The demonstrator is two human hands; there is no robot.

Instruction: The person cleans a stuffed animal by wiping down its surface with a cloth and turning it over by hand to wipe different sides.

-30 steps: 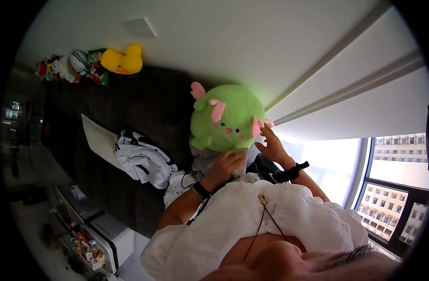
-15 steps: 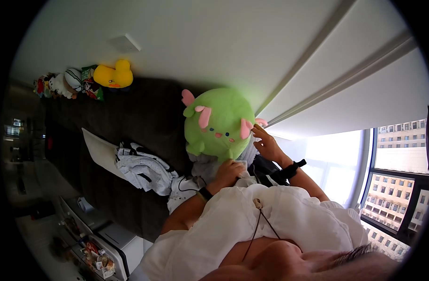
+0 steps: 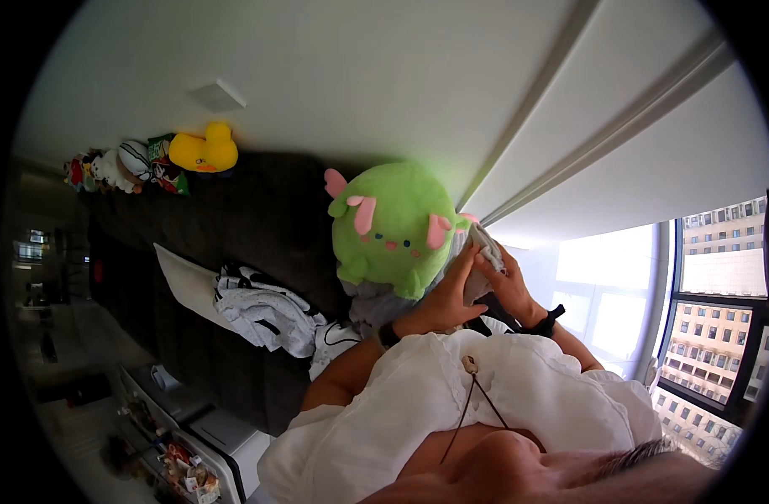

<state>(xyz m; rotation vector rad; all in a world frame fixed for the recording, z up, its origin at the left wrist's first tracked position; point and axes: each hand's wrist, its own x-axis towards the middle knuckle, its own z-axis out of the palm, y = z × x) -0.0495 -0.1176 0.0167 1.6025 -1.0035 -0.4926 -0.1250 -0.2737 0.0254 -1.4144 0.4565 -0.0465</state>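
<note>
Right hand (image 3: pixel 512 286) holds cloth (image 3: pixel 488 249) between plush (image 3: pixel 391 214) and window (image 3: pixel 705 354).

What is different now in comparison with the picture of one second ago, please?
The left hand moved to the picture's right, from below the green plush toy, to meet the right hand. Both hands now hold a light cloth between them, beside the green plush toy. The yellow plush duck and the crumpled printed garment stayed where they were.
</note>
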